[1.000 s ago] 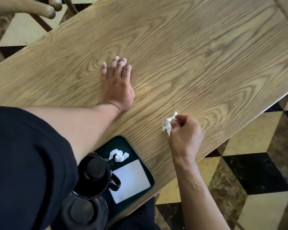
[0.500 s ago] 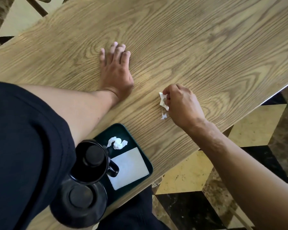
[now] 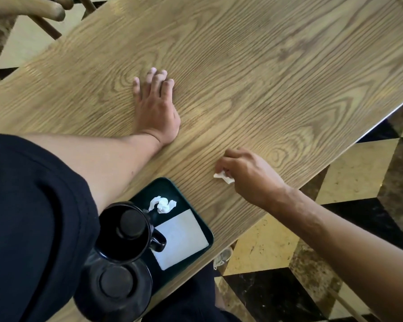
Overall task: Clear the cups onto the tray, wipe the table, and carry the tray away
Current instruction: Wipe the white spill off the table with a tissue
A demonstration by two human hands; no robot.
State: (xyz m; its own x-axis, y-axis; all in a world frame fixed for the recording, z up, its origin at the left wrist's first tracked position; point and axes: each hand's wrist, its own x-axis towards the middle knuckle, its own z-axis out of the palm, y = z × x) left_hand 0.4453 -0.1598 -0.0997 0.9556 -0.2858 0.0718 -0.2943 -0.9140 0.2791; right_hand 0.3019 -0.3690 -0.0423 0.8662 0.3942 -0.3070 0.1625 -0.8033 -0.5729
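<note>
My right hand [image 3: 247, 175] is closed on a small crumpled white tissue [image 3: 223, 178] and presses it on the wooden table [image 3: 254, 73] near the front edge. My left hand [image 3: 156, 108] lies flat on the tabletop, fingers together, holding nothing. A dark green tray [image 3: 172, 189] sits at the near edge of the table. On it stand a black mug [image 3: 123, 231] with a handle and a second black cup [image 3: 116, 284] closer to me, plus a crumpled tissue [image 3: 162, 204] and a flat white napkin [image 3: 180, 238].
A wooden chair [image 3: 44, 8] stands at the table's far left corner. The floor [image 3: 363, 173] to the right is chequered in black, cream and brown tiles. My dark sleeve [image 3: 33, 217] hides the tray's left part.
My right hand has drawn the tissue back toward me and the tray, after pushing it further onto the table half a second ago. My left hand has stayed flat in place.
</note>
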